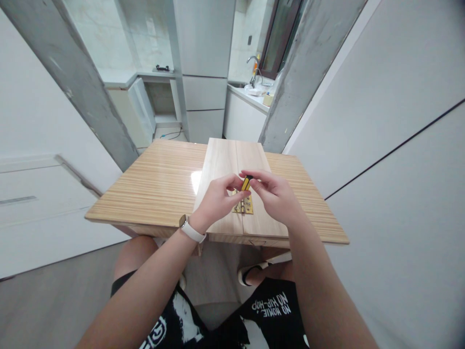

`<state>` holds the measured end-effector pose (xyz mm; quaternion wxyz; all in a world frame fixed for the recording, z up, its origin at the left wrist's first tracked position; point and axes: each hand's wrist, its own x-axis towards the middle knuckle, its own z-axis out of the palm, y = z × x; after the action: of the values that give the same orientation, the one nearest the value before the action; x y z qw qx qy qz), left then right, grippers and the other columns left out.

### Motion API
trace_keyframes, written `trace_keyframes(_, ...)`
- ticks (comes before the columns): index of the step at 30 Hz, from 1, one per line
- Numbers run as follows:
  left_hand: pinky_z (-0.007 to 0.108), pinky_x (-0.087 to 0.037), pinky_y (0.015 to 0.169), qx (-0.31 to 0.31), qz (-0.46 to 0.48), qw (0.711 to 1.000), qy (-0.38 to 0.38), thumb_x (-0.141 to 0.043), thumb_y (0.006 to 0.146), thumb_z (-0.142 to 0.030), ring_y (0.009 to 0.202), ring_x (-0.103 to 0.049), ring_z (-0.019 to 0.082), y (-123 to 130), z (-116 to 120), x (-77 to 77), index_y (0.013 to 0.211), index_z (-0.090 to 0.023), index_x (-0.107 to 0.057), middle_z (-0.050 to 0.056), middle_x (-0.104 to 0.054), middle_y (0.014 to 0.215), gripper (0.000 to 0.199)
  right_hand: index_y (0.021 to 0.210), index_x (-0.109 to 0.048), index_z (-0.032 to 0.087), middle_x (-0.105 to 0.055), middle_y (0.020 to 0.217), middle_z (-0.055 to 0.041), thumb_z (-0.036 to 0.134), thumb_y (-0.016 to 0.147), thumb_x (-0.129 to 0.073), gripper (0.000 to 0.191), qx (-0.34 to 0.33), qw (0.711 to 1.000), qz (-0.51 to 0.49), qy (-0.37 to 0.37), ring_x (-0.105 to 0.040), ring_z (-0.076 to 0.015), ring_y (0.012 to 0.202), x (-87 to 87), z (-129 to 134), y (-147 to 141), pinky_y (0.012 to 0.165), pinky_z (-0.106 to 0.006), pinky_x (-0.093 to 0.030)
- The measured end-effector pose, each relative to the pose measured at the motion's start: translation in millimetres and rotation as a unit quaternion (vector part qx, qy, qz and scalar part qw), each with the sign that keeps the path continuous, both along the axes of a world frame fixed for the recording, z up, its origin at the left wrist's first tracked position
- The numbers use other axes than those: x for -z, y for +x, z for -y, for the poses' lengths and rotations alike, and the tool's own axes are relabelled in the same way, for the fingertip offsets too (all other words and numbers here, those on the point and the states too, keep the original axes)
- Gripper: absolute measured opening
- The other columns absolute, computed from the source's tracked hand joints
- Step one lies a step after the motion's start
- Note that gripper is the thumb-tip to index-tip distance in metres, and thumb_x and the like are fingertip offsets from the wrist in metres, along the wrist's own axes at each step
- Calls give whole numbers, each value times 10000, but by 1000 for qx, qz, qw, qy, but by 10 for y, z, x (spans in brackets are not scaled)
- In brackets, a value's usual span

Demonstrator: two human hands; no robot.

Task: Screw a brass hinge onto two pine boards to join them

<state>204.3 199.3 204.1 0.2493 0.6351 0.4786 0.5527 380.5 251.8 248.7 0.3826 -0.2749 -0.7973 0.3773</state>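
Two pale wooden boards (222,162) lie side by side across the table, their seam running front to back. A brass-coloured hinge (247,206) rests over that seam, partly hidden by my fingers. Above it, a small yellow and black tool (246,183) is pinched in the fingers of my left hand (218,198), which has a white watch on the wrist. The thumb and fingers of my right hand (274,194) close on the tool's black end from the right.
The striped wooden table (156,179) extends to both sides of the boards. My knees are below its front edge. White panels stand at left and right. Behind the table are a tall grey cabinet (205,48) and a sink counter with a tap (254,68).
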Motion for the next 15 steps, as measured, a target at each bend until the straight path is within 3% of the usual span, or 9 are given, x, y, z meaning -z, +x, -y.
trace_keyframes(3,315,-546,804,36,6,999,-18,-762,923,-311,868,-696,176,-54,-14,-3,920,-176,-713,37,-755,913,144,1159,-773,270,-797,1158,-54,301,967,-651,229,-8,1000,-11,-8,-739,-237,1044,12,-16,-8,877,-409,-582)
trace_keyframes(8,328,-586,840,99,8,994,-40,-707,957,-288,970,-736,204,-87,2,-29,1090,-186,-754,66,-795,1040,174,1025,-761,241,-772,930,-23,266,909,-710,129,38,999,-14,13,-716,-199,834,15,19,-41,759,-363,-567)
trace_keyframes(11,340,-605,866,65,-1,997,-37,-692,974,-299,984,-749,206,-54,41,-25,1130,-199,-763,69,-803,1070,198,985,-739,233,-748,879,-12,272,898,-720,98,82,996,-9,31,-698,-187,779,18,56,-51,734,-352,-553)
trace_keyframes(15,328,-606,852,-22,-15,1000,4,-803,894,-307,960,-735,195,24,82,-3,1103,-208,-737,51,-782,1031,240,917,-700,230,-723,815,1,292,892,-738,76,126,991,-10,52,-684,-180,742,25,121,-84,708,-334,-531)
